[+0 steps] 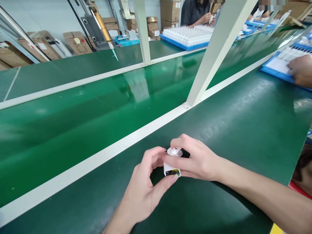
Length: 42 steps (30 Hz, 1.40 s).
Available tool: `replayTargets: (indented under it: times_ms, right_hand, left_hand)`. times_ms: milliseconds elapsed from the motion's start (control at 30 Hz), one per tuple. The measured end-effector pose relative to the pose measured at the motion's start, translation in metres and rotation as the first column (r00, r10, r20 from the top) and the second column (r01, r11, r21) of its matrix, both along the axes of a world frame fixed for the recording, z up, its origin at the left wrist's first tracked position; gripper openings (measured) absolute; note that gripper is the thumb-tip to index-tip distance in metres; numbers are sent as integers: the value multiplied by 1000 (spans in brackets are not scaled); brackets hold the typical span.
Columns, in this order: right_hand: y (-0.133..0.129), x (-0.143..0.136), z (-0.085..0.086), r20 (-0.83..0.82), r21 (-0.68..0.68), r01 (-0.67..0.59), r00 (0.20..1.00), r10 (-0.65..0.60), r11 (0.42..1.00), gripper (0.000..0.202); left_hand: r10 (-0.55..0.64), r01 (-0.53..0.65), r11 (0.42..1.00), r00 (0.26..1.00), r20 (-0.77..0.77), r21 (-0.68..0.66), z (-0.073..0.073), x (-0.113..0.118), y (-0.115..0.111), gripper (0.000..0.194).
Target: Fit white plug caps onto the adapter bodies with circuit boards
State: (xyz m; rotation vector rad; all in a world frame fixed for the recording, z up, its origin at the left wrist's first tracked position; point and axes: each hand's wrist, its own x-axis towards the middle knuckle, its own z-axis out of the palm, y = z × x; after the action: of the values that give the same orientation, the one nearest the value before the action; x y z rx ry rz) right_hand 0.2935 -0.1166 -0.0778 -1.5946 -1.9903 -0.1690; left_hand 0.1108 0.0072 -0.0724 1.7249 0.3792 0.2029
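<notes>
A small white plastic housing is held between both hands above the dark green table. Dark and yellow-green parts show in its open lower end. My left hand grips it from the left, with the thumb at the lower edge. From the right, my right hand wraps its fingers round the housing, and the index finger is bent over its top. A white piece with a small metallic spot sits at the upper end, under the right fingers.
A white rail and a slanted post border the green belt. Blue trays with white parts stand beyond. A person's hand is at the right tray. A tool hangs upper left.
</notes>
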Motion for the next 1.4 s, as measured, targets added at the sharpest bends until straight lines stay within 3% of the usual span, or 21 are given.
replayTargets:
  times_ms: [133, 433, 733, 900, 1000, 1100, 1200, 1267, 1333, 1400]
  right_hand:
    - [4, -4, 1, 40, 160, 5, 999, -11, 987, 15]
    - [9, -5, 0, 124, 270, -49, 992, 16, 962, 8]
    - [11, -1, -3, 146, 217, -50, 989, 18, 975, 10]
    - [15, 0, 6, 177, 69, 73, 981, -85, 995, 14]
    - [16, -6, 11, 247, 51, 180, 951, -187, 982, 19]
    - [15, -13, 14, 267, 91, 247, 927, -262, 965, 16]
    - [10, -15, 14, 168, 103, 234, 954, -249, 967, 21]
    - [5, -11, 14, 24, 94, 210, 977, -214, 973, 41]
    - [1, -6, 14, -107, 79, 193, 977, -184, 978, 53]
    - [-1, -2, 11, -179, 57, 179, 970, -167, 982, 49]
  left_hand:
    - [-16, 16, 993, 1000, 4, 119, -5, -4, -5, 49]
    - [-27, 13, 980, 997, 67, 198, -11, -4, -8, 47]
    - [29, -32, 992, 999, 29, 120, -11, 2, -7, 43]
    - [6, -6, 1000, 1000, -6, -15, 1, 6, -1, 54]
    - [133, -135, 991, 988, -80, -22, 4, 12, -6, 80]
    - [298, -298, 954, 946, -127, 12, 4, 18, -12, 68]
    - [328, -332, 936, 943, -52, -121, 3, 19, -7, 47]
    - [298, -284, 910, 955, 0, -302, 4, 17, 1, 41]
    - [244, -196, 856, 969, 39, -478, 6, 14, 7, 34]
    - [198, -117, 778, 978, 64, -618, 8, 12, 10, 35]
